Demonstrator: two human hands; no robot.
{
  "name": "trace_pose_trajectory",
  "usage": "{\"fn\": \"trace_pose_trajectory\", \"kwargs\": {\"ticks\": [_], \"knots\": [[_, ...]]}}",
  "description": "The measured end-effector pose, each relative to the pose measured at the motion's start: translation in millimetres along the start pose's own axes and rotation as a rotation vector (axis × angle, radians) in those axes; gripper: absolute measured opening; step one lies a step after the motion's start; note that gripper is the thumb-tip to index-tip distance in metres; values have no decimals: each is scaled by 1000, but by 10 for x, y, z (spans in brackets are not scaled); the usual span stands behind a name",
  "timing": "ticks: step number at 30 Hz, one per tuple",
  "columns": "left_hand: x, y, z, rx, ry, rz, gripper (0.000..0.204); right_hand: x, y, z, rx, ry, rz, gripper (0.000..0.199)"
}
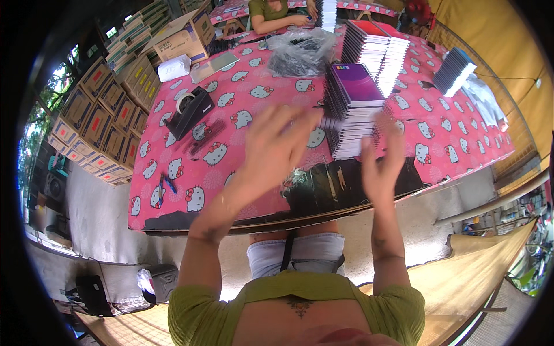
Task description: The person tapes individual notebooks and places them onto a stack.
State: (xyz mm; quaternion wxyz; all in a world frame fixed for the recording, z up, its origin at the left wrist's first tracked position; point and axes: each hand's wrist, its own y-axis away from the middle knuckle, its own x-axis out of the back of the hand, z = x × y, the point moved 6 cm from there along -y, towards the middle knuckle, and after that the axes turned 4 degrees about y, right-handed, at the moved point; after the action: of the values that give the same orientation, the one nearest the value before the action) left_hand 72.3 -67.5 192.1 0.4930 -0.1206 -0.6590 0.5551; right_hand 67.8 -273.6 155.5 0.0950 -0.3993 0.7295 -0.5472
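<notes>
A stack of spiral-bound notebooks point(362, 86) with a purple cover on top stands on the table in front of me, its dark coils along the left side. Just left of the stack, my left hand point(274, 147) is raised over the table with bent fingers pointing toward the coils. Motion smears its fingertips, so whether they hold anything is unclear. At the stack's front right corner is my right hand point(382, 164), thumb and fingers apart, with nothing visible between them. Its fingertips are blurred too, and I cannot tell whether they touch the notebooks.
Taller notebook stacks with red covers point(369, 29) stand behind. A black tape dispenser point(190, 112), pens point(167, 184) and a clear plastic bag point(300, 55) lie on the pink table point(248, 202). More notebooks point(454, 72) sit far right. Cardboard boxes point(104, 104) are piled left. Another person point(271, 17) sits opposite.
</notes>
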Motion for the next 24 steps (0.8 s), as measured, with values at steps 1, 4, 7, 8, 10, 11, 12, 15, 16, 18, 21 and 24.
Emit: {"fn": "trace_pose_trajectory", "kwargs": {"ticks": [1, 4, 7, 8, 10, 11, 12, 15, 16, 18, 21, 24], "knots": [[11, -220, -58, -59, -1, 134, 35, 68, -166, 76, 7, 134, 33, 43], [-476, -715, -393, -171, 256, 219, 31, -53, -429, 788, -144, 17, -78, 42], [-1081, -726, -724, -95, 529, 46, 28, -259, -384, 1301, -336, -165, -262, 39], [-1215, -643, -831, -52, 584, -29, 27, -282, -407, 1259, -339, -186, -258, 36], [-1286, -625, -902, 9, 710, -120, 26, -286, -407, 1247, -354, -236, -266, 35], [-1335, -652, -942, 48, 721, -144, 27, -295, -416, 1259, -359, -263, -270, 35], [-1351, -642, -969, 102, 729, -175, 27, -317, -410, 1257, -361, -286, -270, 35], [-1381, -678, -998, 149, 718, -246, 27, -284, -424, 1243, -343, -313, -227, 36], [-1373, -691, -994, 150, 718, -250, 27, -308, -405, 1298, -375, -350, -264, 41], [-1301, -664, -918, 60, 699, -134, 29, -297, -356, 1306, -401, -427, -264, 45], [-966, -301, -994, 115, 521, 79, 26, 62, -263, 1121, -263, -190, -141, 45], [-756, 629, -1255, 303, 65, -326, 27, 463, 11, 704, -196, -154, 18, 35]]}}
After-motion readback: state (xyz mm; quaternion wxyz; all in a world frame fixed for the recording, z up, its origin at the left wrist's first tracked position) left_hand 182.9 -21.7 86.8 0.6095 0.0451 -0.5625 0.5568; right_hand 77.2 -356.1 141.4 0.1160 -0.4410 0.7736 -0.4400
